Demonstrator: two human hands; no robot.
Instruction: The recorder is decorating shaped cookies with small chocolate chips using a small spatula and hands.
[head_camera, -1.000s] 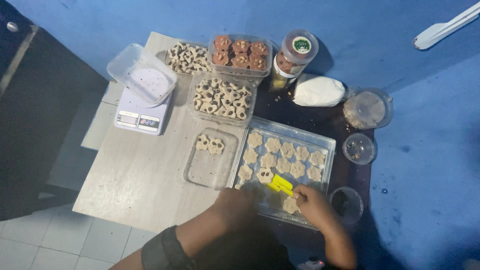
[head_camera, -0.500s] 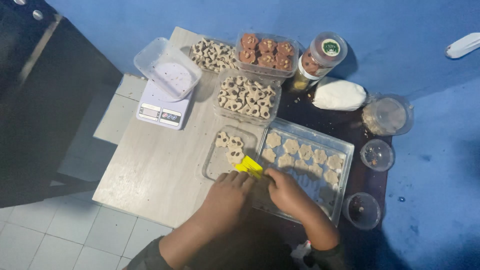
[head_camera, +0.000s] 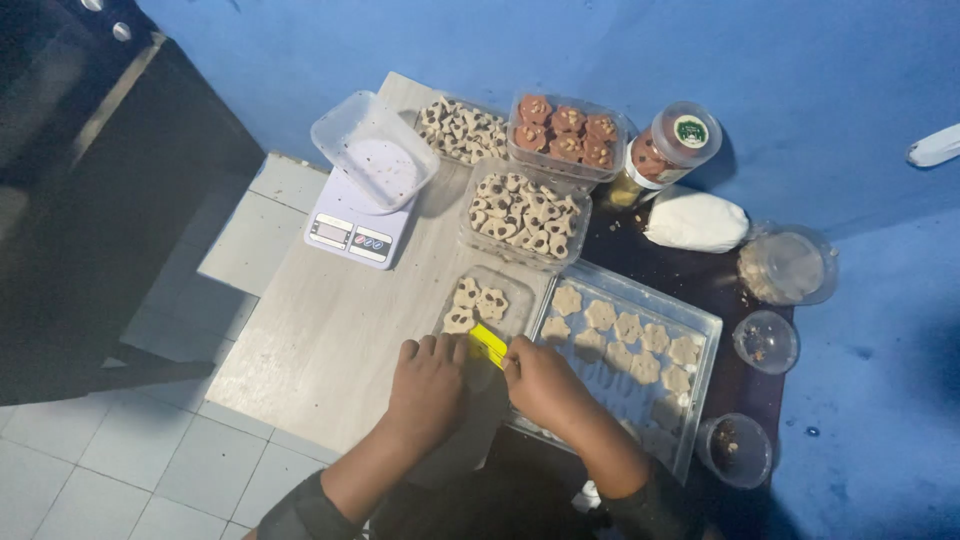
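Both hands meet at the near edge of the desk (head_camera: 320, 330), fingers curled close. The left hand (head_camera: 428, 380) and right hand (head_camera: 540, 382) each pinch the small yellow tool (head_camera: 488, 345) between them, at 6 o'clock from the clear container (head_camera: 510, 290) holding three flower-shaped cookies, with the cookie tray (head_camera: 700, 325) at 3 o'clock.

The left hand (head_camera: 428, 385) and right hand (head_camera: 540, 385) are bare; both forearms end in dark sleeves near the elbows.
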